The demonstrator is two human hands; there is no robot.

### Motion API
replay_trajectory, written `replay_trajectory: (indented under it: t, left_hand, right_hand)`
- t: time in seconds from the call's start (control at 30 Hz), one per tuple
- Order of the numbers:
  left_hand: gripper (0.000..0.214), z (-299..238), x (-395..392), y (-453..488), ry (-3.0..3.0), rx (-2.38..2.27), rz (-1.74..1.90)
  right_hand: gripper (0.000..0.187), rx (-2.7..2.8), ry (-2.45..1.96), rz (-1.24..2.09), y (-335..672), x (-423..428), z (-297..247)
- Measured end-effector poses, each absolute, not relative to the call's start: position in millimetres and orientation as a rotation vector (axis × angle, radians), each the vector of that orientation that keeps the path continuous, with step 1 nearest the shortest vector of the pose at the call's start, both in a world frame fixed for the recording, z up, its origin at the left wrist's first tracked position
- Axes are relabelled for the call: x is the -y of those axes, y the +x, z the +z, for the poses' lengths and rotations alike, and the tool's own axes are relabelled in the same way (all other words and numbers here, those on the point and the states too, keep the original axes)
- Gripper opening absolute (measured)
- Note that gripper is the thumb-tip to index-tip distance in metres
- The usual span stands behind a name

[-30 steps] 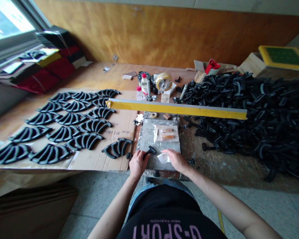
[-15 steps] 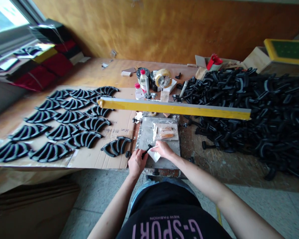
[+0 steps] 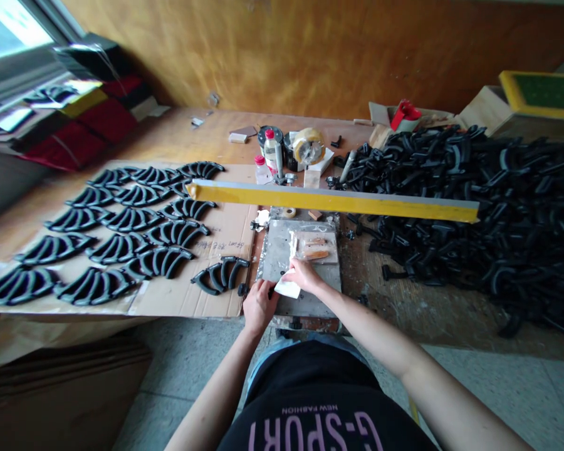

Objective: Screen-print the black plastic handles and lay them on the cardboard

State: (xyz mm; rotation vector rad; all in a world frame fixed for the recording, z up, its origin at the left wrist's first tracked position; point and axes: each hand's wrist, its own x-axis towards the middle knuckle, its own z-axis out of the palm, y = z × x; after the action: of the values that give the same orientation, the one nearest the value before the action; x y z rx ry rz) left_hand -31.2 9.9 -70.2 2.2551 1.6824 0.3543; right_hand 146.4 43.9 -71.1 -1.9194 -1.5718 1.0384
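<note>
My left hand (image 3: 259, 305) is closed on a small black plastic part at the near edge of a grey metal plate (image 3: 282, 247); the part is almost fully hidden under both hands. My right hand (image 3: 304, 274) pinches a white cloth (image 3: 287, 288) and presses it down over that part. A clear wrapped patch with orange strips (image 3: 313, 247) lies on the plate just beyond my right hand. Three curved black handles (image 3: 220, 274) sit on the cardboard just left of my left hand.
Rows of curved black handles (image 3: 117, 228) cover a cardboard sheet (image 3: 192, 300) on the left. A big heap of black parts (image 3: 489, 213) fills the right. A yellow bar (image 3: 333, 200) hangs across above the plate. Bottles (image 3: 273, 153) and a tape roll (image 3: 308, 147) stand behind.
My right hand has carried the white cloth leftward from the plate's near right onto the black part held by my left hand. The part is now covered.
</note>
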Motion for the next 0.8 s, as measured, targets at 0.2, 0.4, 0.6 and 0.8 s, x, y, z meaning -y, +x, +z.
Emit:
replay_trajectory:
  t: [0.2, 0.4, 0.6, 0.8]
  left_hand:
    - [0.025, -73, -10, -30, 2.247, -1.683, 0.426]
    - [0.024, -71, -9, -32, 2.264, -1.676, 0.383]
    - [0.020, -77, -16, -35, 2.314, -1.635, 0.344]
    - [0.022, -87, -20, -36, 2.158, -1.667, 0.404]
  right_hand:
    - [0.025, 1.668, -1.956, 1.205, 179, -11, -67]
    - [0.028, 1.326, -1.779, 1.454, 237, 10, -62]
    - [0.024, 0.718, -1.700, 1.265, 339, -4, -71]
    - [0.018, 0.728, -1.753, 0.891, 410, -99, -66]
